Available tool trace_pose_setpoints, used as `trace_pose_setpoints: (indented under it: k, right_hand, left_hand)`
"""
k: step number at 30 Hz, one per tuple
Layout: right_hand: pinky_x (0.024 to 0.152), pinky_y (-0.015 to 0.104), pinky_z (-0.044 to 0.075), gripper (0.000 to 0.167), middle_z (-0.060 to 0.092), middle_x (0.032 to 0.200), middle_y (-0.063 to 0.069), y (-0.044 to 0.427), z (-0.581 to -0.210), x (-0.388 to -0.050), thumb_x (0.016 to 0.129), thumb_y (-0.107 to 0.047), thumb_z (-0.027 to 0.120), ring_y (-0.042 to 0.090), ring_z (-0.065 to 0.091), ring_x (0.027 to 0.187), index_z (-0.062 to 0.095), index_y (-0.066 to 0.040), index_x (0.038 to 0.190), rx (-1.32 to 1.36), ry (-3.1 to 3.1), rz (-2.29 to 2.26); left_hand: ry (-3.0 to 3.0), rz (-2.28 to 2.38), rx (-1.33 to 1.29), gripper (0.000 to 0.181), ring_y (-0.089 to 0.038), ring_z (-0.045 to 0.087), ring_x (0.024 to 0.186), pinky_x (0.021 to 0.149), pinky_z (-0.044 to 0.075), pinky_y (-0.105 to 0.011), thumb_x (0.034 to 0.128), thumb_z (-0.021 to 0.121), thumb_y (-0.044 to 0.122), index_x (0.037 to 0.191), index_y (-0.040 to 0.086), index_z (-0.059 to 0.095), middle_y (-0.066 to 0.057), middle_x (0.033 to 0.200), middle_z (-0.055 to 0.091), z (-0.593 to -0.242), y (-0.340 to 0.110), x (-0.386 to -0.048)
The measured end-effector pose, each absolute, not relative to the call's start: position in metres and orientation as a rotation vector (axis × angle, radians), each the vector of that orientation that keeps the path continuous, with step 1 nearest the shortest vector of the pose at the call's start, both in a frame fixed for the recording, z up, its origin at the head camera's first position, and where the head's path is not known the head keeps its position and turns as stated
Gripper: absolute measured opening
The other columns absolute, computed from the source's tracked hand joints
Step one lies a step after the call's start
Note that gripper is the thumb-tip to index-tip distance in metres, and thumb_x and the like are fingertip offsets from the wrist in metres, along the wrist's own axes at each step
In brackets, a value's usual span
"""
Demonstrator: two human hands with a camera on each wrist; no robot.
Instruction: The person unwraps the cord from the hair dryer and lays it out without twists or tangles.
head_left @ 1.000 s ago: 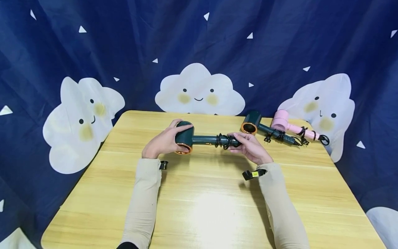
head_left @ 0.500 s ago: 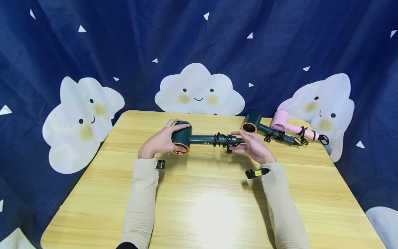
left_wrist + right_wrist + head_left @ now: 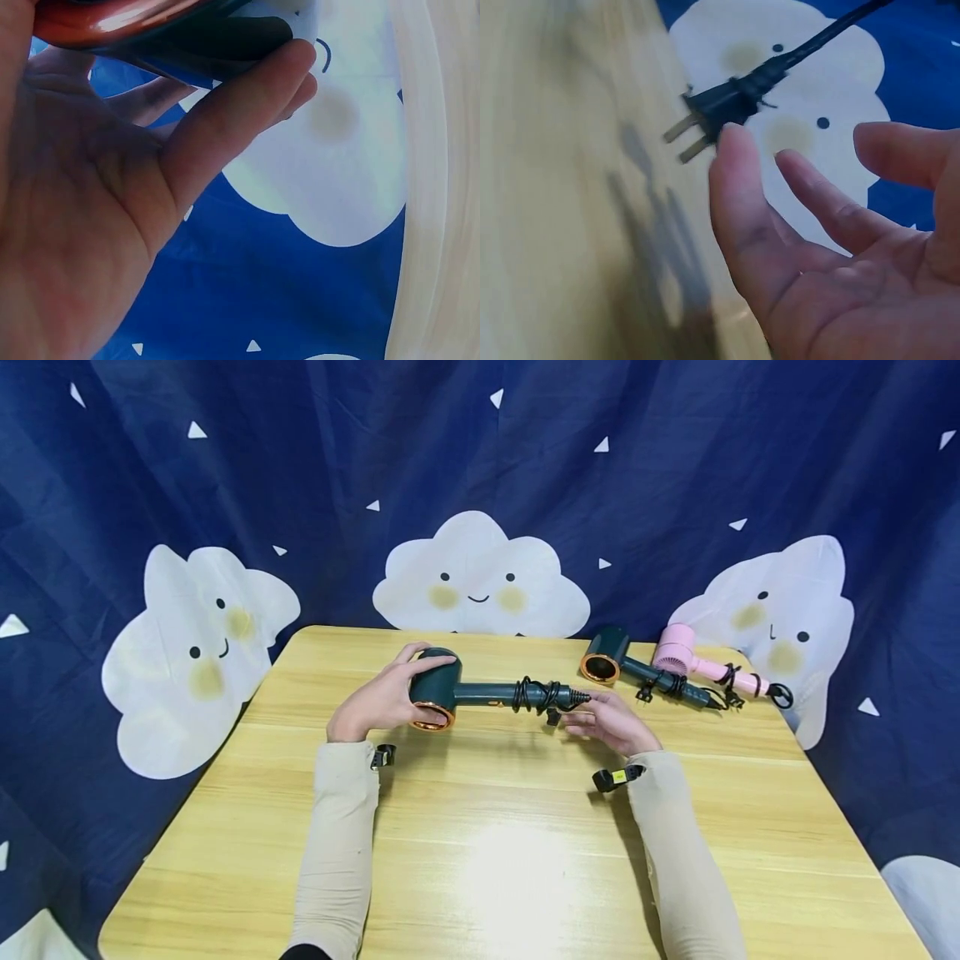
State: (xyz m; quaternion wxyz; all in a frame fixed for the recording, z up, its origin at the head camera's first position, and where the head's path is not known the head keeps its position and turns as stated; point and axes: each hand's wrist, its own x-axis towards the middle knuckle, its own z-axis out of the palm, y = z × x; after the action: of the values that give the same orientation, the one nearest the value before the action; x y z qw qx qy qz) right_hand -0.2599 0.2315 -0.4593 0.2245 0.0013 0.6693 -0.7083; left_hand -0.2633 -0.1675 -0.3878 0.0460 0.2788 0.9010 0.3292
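A dark green hair dryer [image 3: 487, 695] with a copper-coloured rim is held level above the table in the head view, a black cord wound round its handle. My left hand [image 3: 375, 702] grips its head from the left, thumb and fingers spread round it. In the left wrist view the copper rim [image 3: 135, 21] shows above the palm. Beyond the handle's end is my right hand [image 3: 611, 724], its fingers loosely extended and gripping nothing. The two-pin plug [image 3: 724, 105] hangs by a fingertip in the right wrist view; whether they touch I cannot tell.
Another dark green hair dryer [image 3: 611, 656] and a pink hair dryer [image 3: 677, 649], both with cords wrapped, lie at the table's back right. The wooden table [image 3: 450, 852] ends at a blue curtain [image 3: 480, 443] with cloud prints.
My left hand has shifted slightly left with the hair dryer. My right hand, which held the handle's cord end, has let go, and the plug now hangs in view.
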Motion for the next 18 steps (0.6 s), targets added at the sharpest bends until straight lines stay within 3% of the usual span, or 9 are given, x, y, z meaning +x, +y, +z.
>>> trace_pose_setpoints:
  k: [4, 7, 10, 13, 18]
  right_hand:
    - [0.101, 0.038, 0.057, 0.026, 0.055, 0.141, 0.037, 0.23, -0.464, -0.261, 0.106, 0.0, 0.036, 0.02, 0.074, 0.107, 0.049, 0.009, 0.127, -0.014, 1.847, -1.918]
    - [0.104, 0.041, 0.055, 0.021, 0.04, 0.152, 0.042, 0.23, -0.465, -0.261, 0.106, 0.0, 0.034, 0.025, 0.072, 0.115, 0.054, 0.002, 0.101, -0.035, 1.821, -1.913]
    - [0.106, 0.043, 0.054, 0.03, 0.039, 0.153, 0.042, 0.23, -0.467, -0.261, 0.104, 0.0, 0.034, 0.03, 0.069, 0.12, 0.051, -0.004, 0.08, -0.054, 1.772, -1.922]
    - [0.11, 0.045, 0.05, 0.033, 0.041, 0.152, 0.04, 0.231, -0.468, -0.26, 0.106, -0.001, 0.037, 0.036, 0.065, 0.127, 0.059, 0.0, 0.082, -0.121, 1.683, -1.933]
    - [0.112, 0.044, 0.046, 0.026, 0.051, 0.147, 0.036, 0.234, -0.471, -0.258, 0.11, -0.004, 0.039, 0.038, 0.063, 0.13, 0.061, 0.011, 0.115, -0.207, 1.534, -1.968]
  left_hand:
    - [2.746, 1.022, 0.851, 0.094, -0.037, 0.051, 0.132, 0.106, 0.052, -0.054, 0.0712, 0.096, 0.039, 0.152, 0.037, 0.049, -0.005, 0.163, 0.029, -0.385, -0.168, -0.261]
    - [2.742, 1.028, 0.84, 0.094, -0.037, 0.051, 0.132, 0.105, 0.052, -0.054, 0.0709, 0.097, 0.038, 0.152, 0.038, 0.049, -0.005, 0.163, 0.029, -0.384, -0.168, -0.259]
    - [2.741, 1.035, 0.833, 0.093, -0.037, 0.051, 0.132, 0.105, 0.053, -0.054, 0.0705, 0.097, 0.039, 0.151, 0.04, 0.05, -0.004, 0.164, 0.029, -0.382, -0.168, -0.257]
    - [2.743, 1.043, 0.835, 0.093, -0.037, 0.052, 0.131, 0.105, 0.053, -0.053, 0.0697, 0.097, 0.041, 0.15, 0.04, 0.05, -0.004, 0.163, 0.03, -0.38, -0.168, -0.256]
    - [2.74, 1.048, 0.846, 0.093, -0.037, 0.051, 0.132, 0.105, 0.053, -0.054, 0.0698, 0.097, 0.042, 0.151, 0.038, 0.051, -0.005, 0.163, 0.03, -0.38, -0.168, -0.257]
